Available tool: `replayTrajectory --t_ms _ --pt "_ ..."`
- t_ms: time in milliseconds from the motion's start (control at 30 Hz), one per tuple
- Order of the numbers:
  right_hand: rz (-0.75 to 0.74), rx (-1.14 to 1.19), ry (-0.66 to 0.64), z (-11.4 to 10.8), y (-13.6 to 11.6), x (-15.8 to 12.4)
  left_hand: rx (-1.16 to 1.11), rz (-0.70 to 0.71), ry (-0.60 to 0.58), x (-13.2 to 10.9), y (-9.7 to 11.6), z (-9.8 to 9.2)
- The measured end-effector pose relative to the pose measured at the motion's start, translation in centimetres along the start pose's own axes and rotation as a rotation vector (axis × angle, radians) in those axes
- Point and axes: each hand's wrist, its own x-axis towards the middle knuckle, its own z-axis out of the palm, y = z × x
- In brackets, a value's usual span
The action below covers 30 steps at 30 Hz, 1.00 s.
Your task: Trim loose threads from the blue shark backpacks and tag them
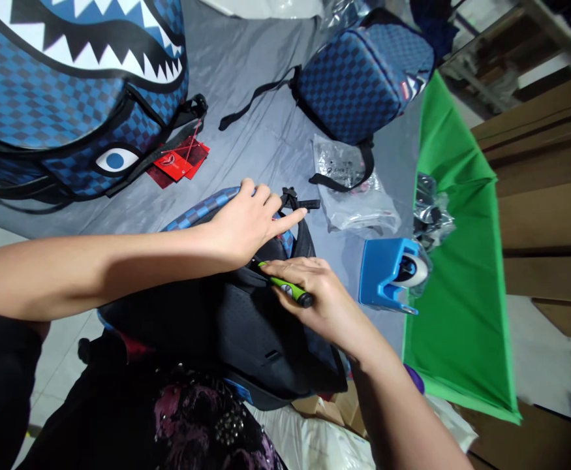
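A black-backed backpack (187, 320) with blue checkered sides lies across my lap and the table edge. My left hand (250, 225) is closed over its upper edge, with one finger stretched toward a black strap buckle (309, 204); the thumb is hidden. My right hand (322, 290) grips a bright green pen-shaped tool with a black end (290, 289). The tool's far tip meets the black fabric close below my left hand, and that tip is hidden.
A large blue checkered backpack with shark teeth (84, 111) and red tags (180, 162) stands at left. Farther back lies a smaller checkered bag (363, 78). On the right are a plastic bag (348, 189), a blue tape dispenser (383, 274) and a green fabric bin (461, 307).
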Motion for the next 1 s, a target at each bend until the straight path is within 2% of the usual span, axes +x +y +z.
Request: replayTrajectory --t_ms 100,500,900,1000 --pt "-0.003 0.006 0.037 0.1 0.0 -0.1 -0.014 0.000 0.009 0.0 0.0 0.0" --pt "0.002 -0.019 0.046 0.1 -0.4 0.2 0.114 0.005 0.034 -0.1 0.2 0.2" --pt "0.118 -0.103 0.023 0.0 -1.3 0.4 0.025 0.000 0.035 -0.2 0.1 0.3" --pt "0.177 -0.070 0.043 0.2 -1.6 0.0 0.021 0.036 -0.006 -0.2 -0.5 -0.4"
